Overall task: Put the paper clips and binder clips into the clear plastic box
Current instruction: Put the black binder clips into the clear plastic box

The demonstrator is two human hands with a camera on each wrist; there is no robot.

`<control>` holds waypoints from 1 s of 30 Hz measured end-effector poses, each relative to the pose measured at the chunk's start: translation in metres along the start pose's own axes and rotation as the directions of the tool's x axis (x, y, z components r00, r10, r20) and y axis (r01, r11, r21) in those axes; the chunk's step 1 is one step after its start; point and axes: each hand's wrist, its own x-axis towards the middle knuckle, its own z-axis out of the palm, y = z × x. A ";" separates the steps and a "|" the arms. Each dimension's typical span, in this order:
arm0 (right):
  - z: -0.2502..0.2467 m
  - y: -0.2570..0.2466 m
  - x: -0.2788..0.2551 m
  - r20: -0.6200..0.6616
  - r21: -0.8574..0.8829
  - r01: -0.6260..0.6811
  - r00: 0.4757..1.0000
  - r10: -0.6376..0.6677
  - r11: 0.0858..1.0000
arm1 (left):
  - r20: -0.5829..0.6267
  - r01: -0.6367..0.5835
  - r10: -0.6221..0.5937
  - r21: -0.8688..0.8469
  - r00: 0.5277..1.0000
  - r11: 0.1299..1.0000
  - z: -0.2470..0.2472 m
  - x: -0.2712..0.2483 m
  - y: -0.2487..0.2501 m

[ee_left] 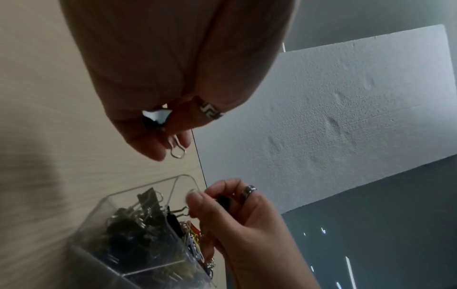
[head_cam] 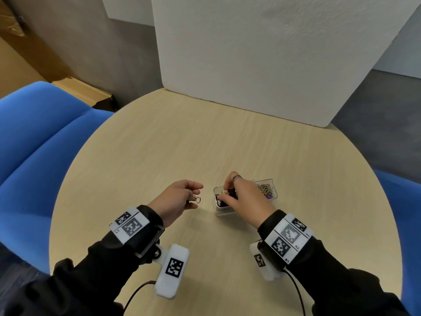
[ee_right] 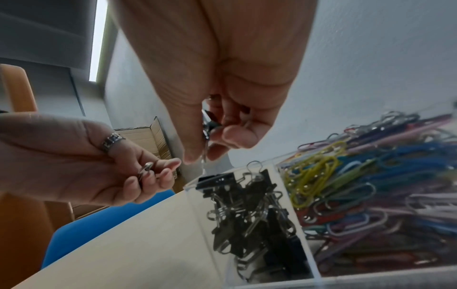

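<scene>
A clear plastic box point(head_cam: 272, 181) with two compartments sits on the round table. Its left compartment holds several black binder clips point(ee_right: 249, 211); the right one holds several coloured paper clips point(head_cam: 265, 189). My right hand point(head_cam: 237, 195) hovers over the left compartment and pinches a black binder clip point(ee_right: 209, 127) between thumb and fingers. My left hand point(head_cam: 182, 198), a little left of the box, pinches another binder clip point(ee_left: 158, 121) whose wire handle point(head_cam: 197, 199) sticks out past the fingertips.
The pale wooden table point(head_cam: 159, 156) is round. A white foam board point(head_cam: 262, 60) stands at its far edge. Blue chairs point(head_cam: 34, 144) flank the table. Cardboard point(head_cam: 84, 87) lies at the back left.
</scene>
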 end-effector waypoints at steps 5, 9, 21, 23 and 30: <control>0.007 -0.002 0.006 0.062 0.020 -0.040 0.997 0.039 0.999 | -0.009 -0.098 0.099 0.054 0.995 0.994 -0.005 -0.001 -0.004; 0.003 -0.001 0.004 -0.003 0.063 -0.030 1.000 0.030 0.998 | -0.036 -0.181 0.186 0.111 0.982 0.977 -0.007 -0.003 -0.001; -0.020 0.059 -0.011 -0.193 -0.255 -0.079 0.981 0.030 0.964 | 0.118 -0.471 0.506 0.587 0.855 0.658 0.034 0.006 0.011; -0.019 0.064 -0.013 -0.188 -0.232 -0.073 0.982 0.029 0.970 | 0.165 -0.491 0.533 0.672 0.830 0.554 0.044 0.012 0.008; -0.014 0.071 -0.011 -0.237 -0.162 -0.028 0.971 -0.011 0.986 | 0.438 -0.527 0.639 0.848 0.632 -0.060 0.049 0.025 -0.003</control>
